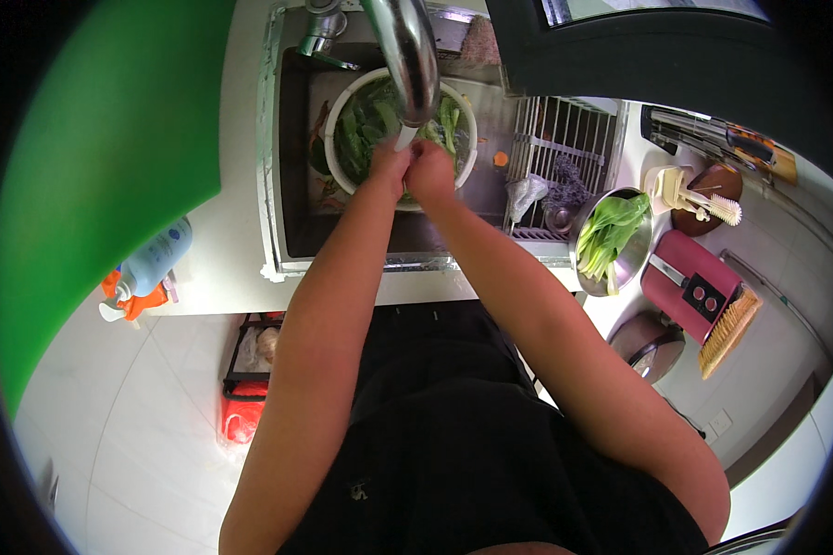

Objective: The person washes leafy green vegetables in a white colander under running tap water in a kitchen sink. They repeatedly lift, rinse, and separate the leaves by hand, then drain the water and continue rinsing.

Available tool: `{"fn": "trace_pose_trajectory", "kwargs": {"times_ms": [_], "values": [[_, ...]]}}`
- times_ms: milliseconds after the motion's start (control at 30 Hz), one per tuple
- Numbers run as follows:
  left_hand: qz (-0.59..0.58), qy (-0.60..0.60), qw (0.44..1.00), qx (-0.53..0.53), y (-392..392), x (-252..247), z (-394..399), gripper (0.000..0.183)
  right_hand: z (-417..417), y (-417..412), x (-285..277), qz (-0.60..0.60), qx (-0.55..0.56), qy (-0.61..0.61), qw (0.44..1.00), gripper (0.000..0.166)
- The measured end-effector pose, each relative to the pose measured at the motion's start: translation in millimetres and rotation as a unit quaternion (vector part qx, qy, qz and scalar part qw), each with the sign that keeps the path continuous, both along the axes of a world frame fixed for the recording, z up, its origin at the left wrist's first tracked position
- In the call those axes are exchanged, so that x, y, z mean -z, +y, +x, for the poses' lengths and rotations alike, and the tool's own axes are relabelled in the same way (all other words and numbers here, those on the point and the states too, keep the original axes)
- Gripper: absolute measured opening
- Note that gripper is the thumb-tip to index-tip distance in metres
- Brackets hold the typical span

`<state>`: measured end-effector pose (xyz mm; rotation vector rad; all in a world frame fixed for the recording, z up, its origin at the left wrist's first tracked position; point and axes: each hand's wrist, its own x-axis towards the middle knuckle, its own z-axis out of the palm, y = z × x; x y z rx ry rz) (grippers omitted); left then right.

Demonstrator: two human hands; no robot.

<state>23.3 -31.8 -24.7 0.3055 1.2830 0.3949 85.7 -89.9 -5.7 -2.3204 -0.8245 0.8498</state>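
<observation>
My left hand (pixel 390 168) and my right hand (pixel 430 171) meet under a stream of water from the curved metal faucet (pixel 409 62). Their fingers are bent in towards each other, and whatever may lie between them is hidden. Below them a round white basin (pixel 331 142) stands in the metal sink (pixel 451 239). Green leafy vegetables (pixel 361 132) float in water inside it. To the right, a steel bowl (pixel 637 255) holds more leafy greens with pale stalks (pixel 611 232).
A wire rack (pixel 538 132) spans the sink's right side, with a silvery mesh cloth (pixel 526 195) on it. Beyond are a pink appliance (pixel 697 267) with knobs, a straw brush (pixel 729 333) and a lidded pot (pixel 645 347). A pump bottle (pixel 158 255) stands left; a dark window frame (pixel 632 55) juts in above.
</observation>
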Motion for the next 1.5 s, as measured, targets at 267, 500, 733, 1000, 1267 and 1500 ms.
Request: {"fn": "trace_pose_trajectory", "kwargs": {"times_ms": [267,500,733,1000,1267,1500], "values": [[-0.029,-0.031,0.997,0.060,9,3,-6,0.021,29,-17,17,-0.014,0.118,-0.109,0.987,0.032],[-0.019,0.056,0.984,0.165,11,-2,-12,0.023,41,6,7,-0.175,0.142,-0.083,0.971,0.039],[-0.057,-0.012,0.997,0.051,10,-2,-16,0.009,33,39,8,-0.061,0.200,0.028,0.977,0.041],[-0.038,0.032,0.994,0.093,7,-7,-18,0.013,25,66,-2,-0.082,0.102,0.022,0.991,0.036],[-0.135,-0.026,0.991,-0.005,19,-21,-27,0.033,11,43,-32,-0.174,-0.203,-0.115,0.957,0.033],[-0.121,-0.041,0.992,0.019,16,-15,-22,0.034,20,10,-25,0.093,-0.236,-0.239,0.937,0.024]]}}
